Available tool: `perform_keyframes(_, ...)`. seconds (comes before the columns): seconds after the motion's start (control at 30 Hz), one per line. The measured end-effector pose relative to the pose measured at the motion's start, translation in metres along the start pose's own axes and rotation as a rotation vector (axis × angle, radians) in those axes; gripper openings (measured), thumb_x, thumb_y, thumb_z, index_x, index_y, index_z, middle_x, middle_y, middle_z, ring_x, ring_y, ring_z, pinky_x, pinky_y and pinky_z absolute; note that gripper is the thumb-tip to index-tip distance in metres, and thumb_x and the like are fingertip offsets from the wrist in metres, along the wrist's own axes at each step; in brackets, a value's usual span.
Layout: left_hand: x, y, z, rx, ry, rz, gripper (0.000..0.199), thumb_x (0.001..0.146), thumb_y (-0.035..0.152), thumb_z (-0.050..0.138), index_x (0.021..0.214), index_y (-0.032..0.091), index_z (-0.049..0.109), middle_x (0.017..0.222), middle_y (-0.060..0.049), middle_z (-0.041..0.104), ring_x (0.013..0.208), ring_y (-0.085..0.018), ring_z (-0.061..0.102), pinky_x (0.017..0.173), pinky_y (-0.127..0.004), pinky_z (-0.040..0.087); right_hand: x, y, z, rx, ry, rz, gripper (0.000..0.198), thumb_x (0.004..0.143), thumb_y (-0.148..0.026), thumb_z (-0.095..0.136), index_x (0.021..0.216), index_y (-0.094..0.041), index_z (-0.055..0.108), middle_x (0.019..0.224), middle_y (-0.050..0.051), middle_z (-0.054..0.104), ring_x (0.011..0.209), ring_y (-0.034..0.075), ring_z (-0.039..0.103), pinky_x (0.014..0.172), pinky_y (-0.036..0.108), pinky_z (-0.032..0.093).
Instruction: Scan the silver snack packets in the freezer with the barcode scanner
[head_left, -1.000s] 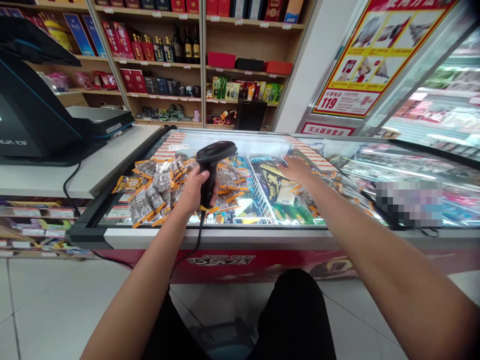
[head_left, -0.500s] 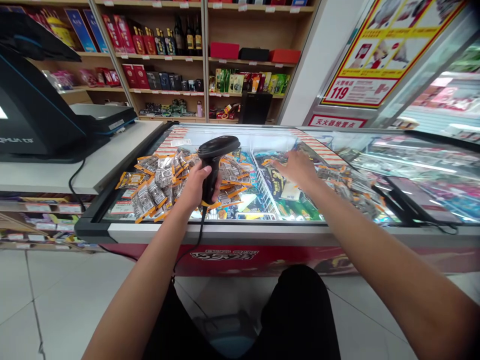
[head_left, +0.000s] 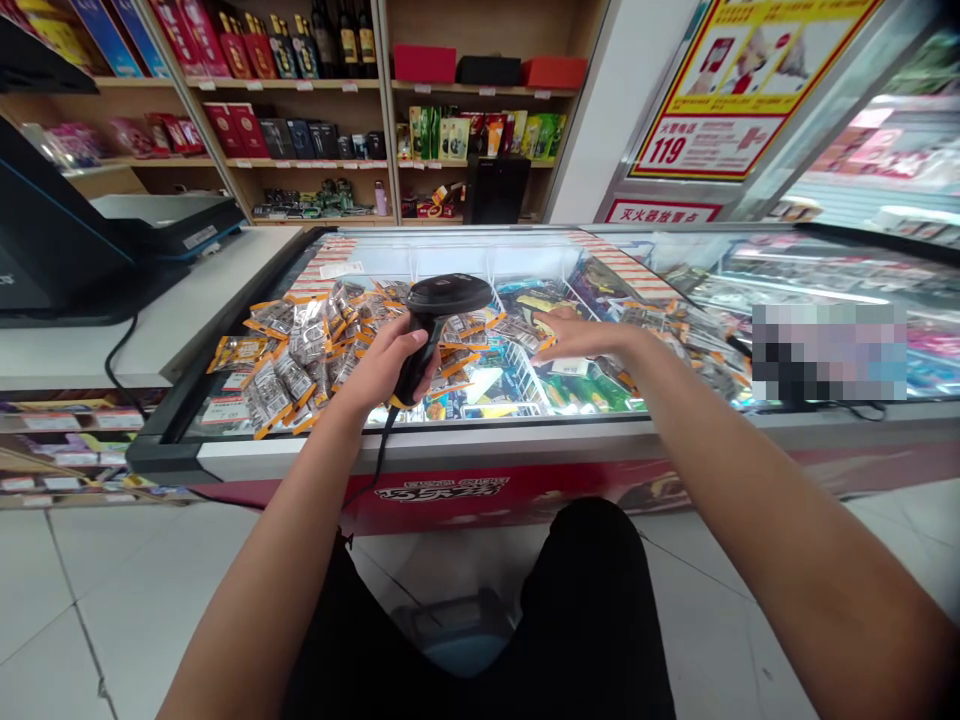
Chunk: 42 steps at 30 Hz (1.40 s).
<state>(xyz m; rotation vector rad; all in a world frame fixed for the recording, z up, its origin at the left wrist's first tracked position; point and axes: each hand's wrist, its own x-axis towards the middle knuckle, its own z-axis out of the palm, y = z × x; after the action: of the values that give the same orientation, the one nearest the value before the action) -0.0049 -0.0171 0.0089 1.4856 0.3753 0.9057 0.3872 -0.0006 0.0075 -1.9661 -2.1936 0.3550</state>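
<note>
Finding orange-edged packets (head_left: 291, 370) heaped at far left on the freezer (head_left: 570, 440); clasping in the left hand (head_left: 394, 365) a black scanner (head_left: 450, 293), with its cord (head_left: 385, 440) trailing below; holding the right hand (head_left: 576, 335) open and apart, with fingers spread beside a single packet (head_left: 519, 330) near the middle; cannot tell whether touching it; ending at a second pile (head_left: 694, 325) farther right, beyond the forearm.

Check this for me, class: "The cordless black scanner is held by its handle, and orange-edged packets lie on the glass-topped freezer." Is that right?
Not quite. The black scanner is not cordless: the head view shows a black cord hanging from the bottom of its handle. It is held by its handle, and orange-edged packets lie on the glass-topped freezer.
</note>
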Motion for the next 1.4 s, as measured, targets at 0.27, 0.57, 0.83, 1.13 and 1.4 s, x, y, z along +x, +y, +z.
perform_keyframes(0.27, 0.002, 0.002, 0.005, 0.051, -0.026, -0.023, 0.041, 0.095, 0.058, 0.075, 0.1, 0.026, 0.048, 0.066, 0.005, 0.065, 0.037, -0.014, 0.055, 0.039, -0.026, 0.039, 0.002, -0.018, 0.0, 0.2, -0.039, 0.051, 0.093, 0.084, -0.063, 0.093, 0.165, -0.029, 0.064, 0.175, 0.019, 0.061, 0.155, 0.056, 0.062, 0.128, 0.073, 0.053)
perform_keyframes(0.57, 0.023, 0.012, 0.003, 0.161, -0.225, -0.186, 0.038, 0.101, 0.056, 0.074, 0.092, 0.024, 0.054, 0.062, 0.001, 0.064, 0.037, -0.013, 0.052, 0.04, -0.026, 0.042, -0.014, -0.038, 0.011, 0.657, 0.308, 0.042, 0.082, 0.079, -0.021, 0.073, 0.161, -0.022, 0.062, 0.15, 0.016, 0.074, 0.11, 0.032, 0.08, 0.1, 0.051, 0.071)
perform_keyframes(0.83, 0.014, 0.013, -0.002, 0.183, -0.323, -0.189, 0.043, 0.1, 0.061, 0.077, 0.089, 0.022, 0.064, 0.055, 0.0, 0.062, 0.032, -0.014, 0.048, 0.033, -0.024, 0.037, -0.045, -0.049, -0.001, 0.572, 0.226, -0.044, 0.071, 0.07, -0.02, 0.062, 0.139, -0.027, 0.079, 0.168, 0.007, 0.068, 0.107, 0.032, 0.077, 0.084, 0.045, 0.069)
perform_keyframes(1.13, 0.012, 0.011, -0.007, 0.284, -0.324, -0.245, 0.035, 0.101, 0.056, 0.076, 0.093, 0.023, 0.067, 0.053, 0.002, 0.061, 0.032, -0.013, 0.048, 0.034, -0.023, 0.037, -0.041, -0.048, 0.002, 0.539, 0.152, -0.038, 0.07, 0.073, -0.018, 0.064, 0.141, -0.029, 0.078, 0.154, 0.009, 0.075, 0.083, 0.025, 0.073, 0.079, 0.046, 0.066)
perform_keyframes(1.4, 0.01, 0.017, -0.003, -0.036, -0.043, -0.015, 0.053, 0.088, 0.07, 0.081, 0.104, 0.022, 0.063, 0.061, 0.004, 0.062, 0.031, -0.011, 0.044, 0.033, -0.024, 0.03, -0.03, -0.047, 0.006, 0.706, 0.282, 0.002, 0.079, 0.087, -0.033, 0.075, 0.165, -0.026, 0.062, 0.142, 0.014, 0.077, 0.094, 0.031, 0.08, 0.097, 0.056, 0.07)
